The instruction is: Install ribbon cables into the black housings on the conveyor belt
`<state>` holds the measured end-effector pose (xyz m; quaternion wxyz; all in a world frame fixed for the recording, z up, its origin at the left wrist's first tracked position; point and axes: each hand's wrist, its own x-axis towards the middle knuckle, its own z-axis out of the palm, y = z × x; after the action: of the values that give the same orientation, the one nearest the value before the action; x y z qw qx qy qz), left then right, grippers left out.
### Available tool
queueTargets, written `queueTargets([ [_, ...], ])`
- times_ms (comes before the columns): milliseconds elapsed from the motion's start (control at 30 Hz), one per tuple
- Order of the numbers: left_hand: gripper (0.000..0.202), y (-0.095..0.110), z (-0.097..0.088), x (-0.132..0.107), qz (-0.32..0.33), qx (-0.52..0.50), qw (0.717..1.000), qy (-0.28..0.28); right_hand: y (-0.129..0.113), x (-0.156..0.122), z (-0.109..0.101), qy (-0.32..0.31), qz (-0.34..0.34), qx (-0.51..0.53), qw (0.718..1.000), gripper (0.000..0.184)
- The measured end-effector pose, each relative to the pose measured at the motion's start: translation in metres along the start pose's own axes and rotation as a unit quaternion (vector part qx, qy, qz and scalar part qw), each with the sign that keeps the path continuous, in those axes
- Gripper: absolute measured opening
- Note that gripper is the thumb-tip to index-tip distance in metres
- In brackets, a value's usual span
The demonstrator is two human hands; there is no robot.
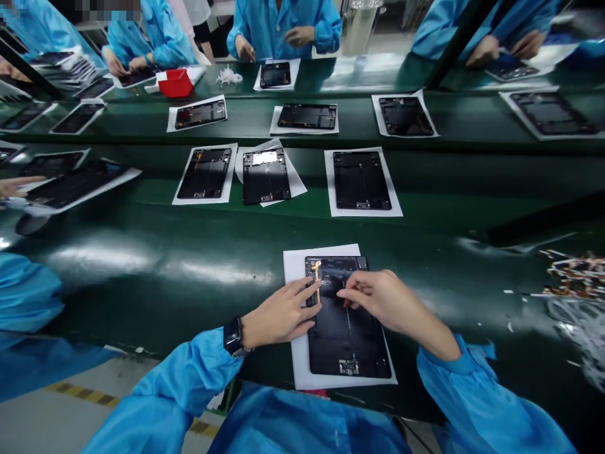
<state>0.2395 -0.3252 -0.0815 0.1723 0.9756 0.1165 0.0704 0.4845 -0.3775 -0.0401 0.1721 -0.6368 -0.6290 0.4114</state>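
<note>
In front of me a black tablet housing (352,343) lies on a white sheet (299,366), its inner side up. An orange flex cable (317,284) runs along its upper left part. My left hand (283,313) rests over the housing's left edge with its fingers spread, the fingertips at the flex cable. Above the middle of the housing, my right hand (378,296) is closed in a pinch. A small orange-brown strip (347,303) shows under its fingertips; the rest of it is hidden by the fingers.
Several more housings, such as this one (362,180), lie on white sheets along the green conveyor (265,236) and the shelf behind it. Flex cables (574,274) and white strips (581,328) are heaped at right. Co-workers in blue sit opposite; a person's sleeve (28,293) is at left.
</note>
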Motion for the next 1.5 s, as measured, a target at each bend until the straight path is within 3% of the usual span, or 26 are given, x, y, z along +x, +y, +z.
queueTargets([
  [133,0.029,-0.007,0.000,-0.005,0.012,-0.072,0.997,0.024,0.002,-0.022,0.021,0.053,0.001,-0.005,0.999,0.023],
  [267,0.054,-0.017,0.001,-0.009,-0.032,-0.144,0.987,0.070,-0.004,-0.029,0.044,0.054,-0.044,-0.042,0.997,0.015],
  [367,0.066,-0.021,0.004,-0.010,-0.042,-0.145,0.986,0.074,-0.007,-0.026,0.059,0.045,-0.070,-0.143,0.986,0.018],
  [567,0.064,-0.018,0.010,-0.011,-0.039,-0.130,0.989,0.064,-0.020,-0.014,0.077,-0.002,-0.110,-0.304,0.946,0.019],
  [700,0.069,-0.017,0.011,-0.011,-0.040,-0.130,0.988,0.066,-0.026,-0.011,0.080,-0.019,-0.119,-0.335,0.934,0.021],
  [900,0.076,-0.017,0.013,-0.012,-0.046,-0.127,0.988,0.073,-0.012,-0.019,0.076,0.034,-0.103,-0.213,0.971,0.018],
  [1033,0.079,-0.018,0.015,-0.012,-0.051,-0.122,0.989,0.067,-0.005,-0.025,0.081,0.057,-0.116,-0.177,0.976,0.018],
  [1267,0.079,-0.018,0.016,-0.012,-0.054,-0.123,0.989,0.056,-0.014,-0.021,0.091,0.096,-0.181,-0.244,0.948,0.016],
  [1367,0.075,-0.018,0.016,-0.012,-0.052,-0.129,0.989,0.058,-0.021,-0.017,0.091,0.072,-0.192,-0.303,0.931,0.021],
  [1500,0.075,-0.018,0.015,-0.011,-0.055,-0.136,0.987,0.065,-0.020,-0.016,0.081,0.046,-0.183,-0.315,0.930,0.023],
])
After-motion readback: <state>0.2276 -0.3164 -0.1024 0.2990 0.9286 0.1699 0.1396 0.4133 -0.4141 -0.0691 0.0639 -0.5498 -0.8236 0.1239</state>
